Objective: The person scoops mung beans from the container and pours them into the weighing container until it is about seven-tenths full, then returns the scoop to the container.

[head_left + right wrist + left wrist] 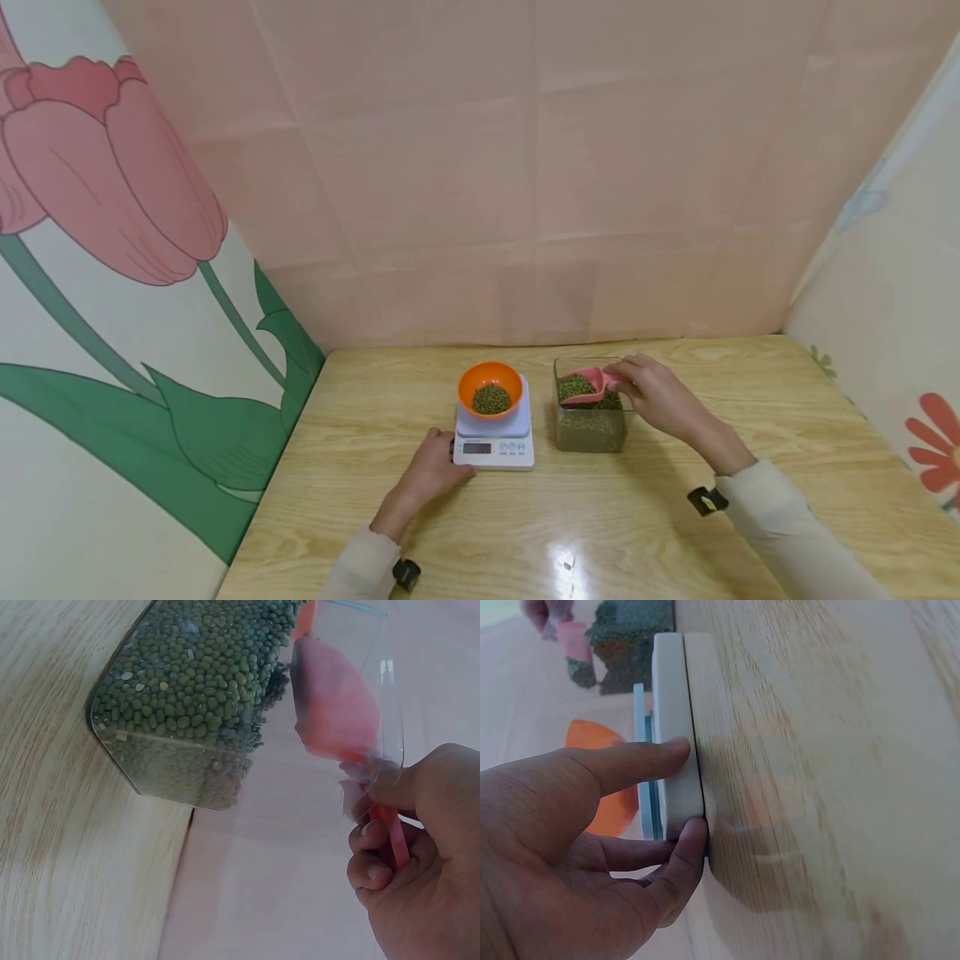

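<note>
In the head view a white kitchen scale (495, 454) lies on the table, with an orange bowl (491, 372) on its platform. Some mung beans (492, 400) lie in the bowl's bottom. My left hand (433, 463) holds the scale at its near left corner, thumb along the front side and fingers at the left side (592, 802). My right hand (663, 400) grips the handle of a pink scoop (600, 382), loaded with green beans. The scoop is inside the upper part of a clear rectangular container (591, 433), above the mung beans (202, 675) that partly fill it.
The wooden table (480, 542) reaches back to a pink-covered wall (450, 208). Painted flower panels stand on the left (112, 167) and right (900, 333). The container stands just right of the scale, with a narrow gap between them.
</note>
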The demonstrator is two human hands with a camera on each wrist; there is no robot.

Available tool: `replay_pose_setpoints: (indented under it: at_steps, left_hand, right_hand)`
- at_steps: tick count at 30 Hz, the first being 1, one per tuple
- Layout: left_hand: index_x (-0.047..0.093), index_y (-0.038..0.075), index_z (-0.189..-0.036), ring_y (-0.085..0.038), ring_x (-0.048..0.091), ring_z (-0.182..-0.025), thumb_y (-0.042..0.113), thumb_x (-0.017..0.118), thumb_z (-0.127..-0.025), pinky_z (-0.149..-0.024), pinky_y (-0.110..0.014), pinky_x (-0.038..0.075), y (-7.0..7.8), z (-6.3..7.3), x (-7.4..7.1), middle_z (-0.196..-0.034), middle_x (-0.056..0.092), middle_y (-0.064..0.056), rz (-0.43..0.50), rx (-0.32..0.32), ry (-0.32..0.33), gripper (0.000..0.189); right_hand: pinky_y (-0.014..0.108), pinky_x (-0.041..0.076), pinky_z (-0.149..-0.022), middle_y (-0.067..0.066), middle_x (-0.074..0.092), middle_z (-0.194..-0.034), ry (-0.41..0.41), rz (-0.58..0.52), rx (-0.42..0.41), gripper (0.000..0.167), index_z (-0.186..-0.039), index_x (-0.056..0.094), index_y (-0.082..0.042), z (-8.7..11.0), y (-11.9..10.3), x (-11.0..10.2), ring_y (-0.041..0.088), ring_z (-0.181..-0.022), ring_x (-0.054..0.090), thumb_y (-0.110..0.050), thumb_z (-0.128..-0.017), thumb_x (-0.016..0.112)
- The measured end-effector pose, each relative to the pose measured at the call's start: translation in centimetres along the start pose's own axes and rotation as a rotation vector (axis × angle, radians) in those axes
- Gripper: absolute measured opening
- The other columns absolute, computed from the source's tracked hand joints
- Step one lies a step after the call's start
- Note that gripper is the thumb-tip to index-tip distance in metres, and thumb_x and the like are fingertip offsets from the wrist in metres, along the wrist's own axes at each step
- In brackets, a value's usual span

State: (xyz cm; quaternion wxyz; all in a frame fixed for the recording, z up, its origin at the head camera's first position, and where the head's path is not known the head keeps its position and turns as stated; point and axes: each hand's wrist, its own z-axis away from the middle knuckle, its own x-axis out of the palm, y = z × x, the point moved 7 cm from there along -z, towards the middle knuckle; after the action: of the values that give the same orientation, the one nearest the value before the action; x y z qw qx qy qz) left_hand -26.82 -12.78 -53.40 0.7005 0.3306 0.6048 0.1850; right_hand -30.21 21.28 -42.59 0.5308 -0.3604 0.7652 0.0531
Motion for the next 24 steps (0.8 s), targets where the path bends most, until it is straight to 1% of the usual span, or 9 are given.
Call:
replay_pose_setpoints:
  at_steps: [8,17,22,24]
  left_hand:
    - [0.068,-0.002,-0.134,-0.021,0.048,-0.098,0.012,0.087,-0.087,-0.087,-0.038,0.049,-0.05,0.02,0.07,-0.112,0.063,-0.01,0.01,-0.017,-0.009,0.052]
    - [0.067,-0.003,-0.134,-0.021,0.05,-0.098,0.013,0.088,-0.087,-0.089,-0.04,0.05,-0.06,0.1,0.01,-0.114,0.061,-0.011,0.009,-0.031,-0.008,0.054]
    - [0.068,-0.002,-0.135,-0.021,0.05,-0.099,0.013,0.087,-0.087,-0.088,-0.04,0.05,0.02,0.06,0.0,-0.114,0.064,-0.011,-0.003,-0.015,-0.006,0.054]
    - [0.068,-0.001,-0.134,-0.021,0.05,-0.099,0.013,0.088,-0.087,-0.089,-0.04,0.05,0.02,0.0,0.02,-0.115,0.065,-0.01,-0.008,-0.008,-0.005,0.054]
  right_hand:
    - [0.052,0.059,-0.086,0.014,0.074,-0.106,0.026,-0.005,0.007,0.019,-0.117,0.075,0.003,0.07,0.13,-0.19,0.032,-0.098,0.07,-0.001,-0.1,0.07]
    - [0.051,0.059,-0.084,0.012,0.074,-0.102,0.057,-0.004,0.006,0.018,-0.116,0.076,0.003,0.1,0.19,-0.55,0.03,-0.094,0.07,0.002,-0.1,0.068]
    - [0.051,0.058,-0.082,0.01,0.074,-0.099,0.078,0.002,-0.006,0.017,-0.115,0.076,0.002,0.13,0.24,-0.64,0.03,-0.094,0.069,0.001,-0.099,0.069]
    - [0.051,0.058,-0.082,0.01,0.074,-0.099,0.074,0.0,0.001,0.017,-0.115,0.076,0.002,0.18,0.35,-0.66,0.03,-0.095,0.069,-0.001,-0.1,0.07]
